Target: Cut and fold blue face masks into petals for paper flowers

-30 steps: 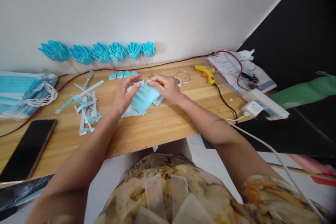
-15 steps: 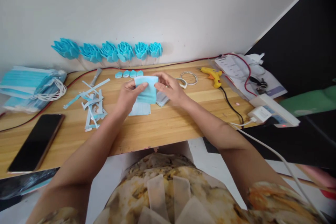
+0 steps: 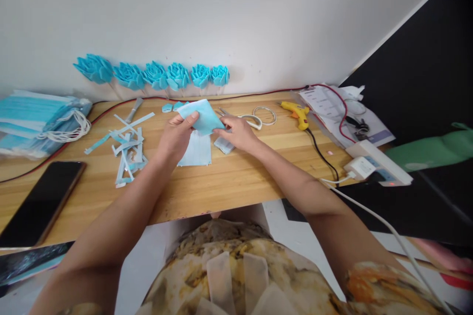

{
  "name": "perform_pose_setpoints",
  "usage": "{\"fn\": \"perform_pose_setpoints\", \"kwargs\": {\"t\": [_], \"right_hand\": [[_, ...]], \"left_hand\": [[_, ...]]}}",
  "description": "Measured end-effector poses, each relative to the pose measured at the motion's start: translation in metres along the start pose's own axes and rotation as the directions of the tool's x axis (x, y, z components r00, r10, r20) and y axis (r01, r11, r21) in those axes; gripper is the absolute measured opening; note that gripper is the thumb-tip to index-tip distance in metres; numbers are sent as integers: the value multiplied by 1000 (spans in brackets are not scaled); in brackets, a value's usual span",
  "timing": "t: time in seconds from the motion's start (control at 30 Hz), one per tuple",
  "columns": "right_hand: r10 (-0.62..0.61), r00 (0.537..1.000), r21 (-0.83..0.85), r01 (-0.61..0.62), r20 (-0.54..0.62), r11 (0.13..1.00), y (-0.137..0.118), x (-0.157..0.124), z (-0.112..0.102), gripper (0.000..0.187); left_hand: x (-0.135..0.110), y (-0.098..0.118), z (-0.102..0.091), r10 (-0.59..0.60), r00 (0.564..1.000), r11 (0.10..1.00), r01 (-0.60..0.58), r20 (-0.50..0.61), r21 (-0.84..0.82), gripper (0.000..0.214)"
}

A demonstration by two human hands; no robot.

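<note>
A light blue square of mask fabric [image 3: 204, 114] is held tilted between my two hands above the table. My left hand [image 3: 178, 134] pinches its left edge, thumb on top. With thumb and fingers closed, my right hand [image 3: 235, 132] grips the lower right corner. Below lies a paler flat stack of mask fabric pieces [image 3: 195, 151]. A small greyish-blue bundle [image 3: 223, 145] rests under my right hand. Scissors [image 3: 252, 121] with white handles lie just beyond that hand. Small folded blue petals [image 3: 167, 108] sit behind the fabric, some of them hidden by it.
Several blue fabric flowers [image 3: 155, 76] on sticks lean along the wall. Cut strips [image 3: 129, 145], a phone [image 3: 42, 204] and a pile of masks [image 3: 33, 115] are at left. At right are a tape roll [image 3: 264, 115], a yellow glue gun [image 3: 298, 113] and a power strip [image 3: 380, 165].
The fabric square has turned from upright to a slanted, diagonal position. My right hand has moved down to its lower corner, and the scissors show more now.
</note>
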State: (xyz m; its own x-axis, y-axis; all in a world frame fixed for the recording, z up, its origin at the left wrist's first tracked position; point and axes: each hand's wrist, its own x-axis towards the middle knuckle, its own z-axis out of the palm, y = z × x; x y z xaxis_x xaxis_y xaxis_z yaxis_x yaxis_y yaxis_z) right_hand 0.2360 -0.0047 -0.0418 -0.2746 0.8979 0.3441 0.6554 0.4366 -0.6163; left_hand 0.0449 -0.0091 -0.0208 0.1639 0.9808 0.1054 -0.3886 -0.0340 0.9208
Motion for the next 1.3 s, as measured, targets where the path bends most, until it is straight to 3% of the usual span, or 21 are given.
{"fn": "perform_pose_setpoints", "kwargs": {"t": [0.17, 0.37, 0.6, 0.7, 0.87, 1.1, 1.3], "right_hand": [[25, 999, -39, -26, -25, 999, 1, 0, -4, 20], [44, 999, -27, -44, -13, 999, 1, 0, -4, 19], [7, 987, 202, -40, 163, 979, -11, -3, -11, 37], [26, 995, 254, -50, 100, 966, -17, -5, -13, 44], [75, 996, 322, -59, -38, 945, -18, -6, -12, 38], [79, 997, 498, -66, -5, 865, -16, -4, -13, 36], [74, 994, 424, -33, -79, 905, -18, -5, -12, 39]], "left_hand": [[2, 0, -6, 23, 999, 997, -19, -49, 72, 24], [-1, 11, -3, -85, 996, 996, 85, -18, 22, 30], [0, 5, -4, -104, 993, 994, 103, -53, -25, 38], [-4, 2, 1, -124, 990, 992, 125, -60, 23, 40], [-7, 1, 7, -128, 991, 991, 129, -49, 25, 38], [-4, 1, 2, -115, 991, 993, 116, -64, 15, 38], [-9, 0, 7, -138, 990, 987, 138, -2, 87, 41]]}}
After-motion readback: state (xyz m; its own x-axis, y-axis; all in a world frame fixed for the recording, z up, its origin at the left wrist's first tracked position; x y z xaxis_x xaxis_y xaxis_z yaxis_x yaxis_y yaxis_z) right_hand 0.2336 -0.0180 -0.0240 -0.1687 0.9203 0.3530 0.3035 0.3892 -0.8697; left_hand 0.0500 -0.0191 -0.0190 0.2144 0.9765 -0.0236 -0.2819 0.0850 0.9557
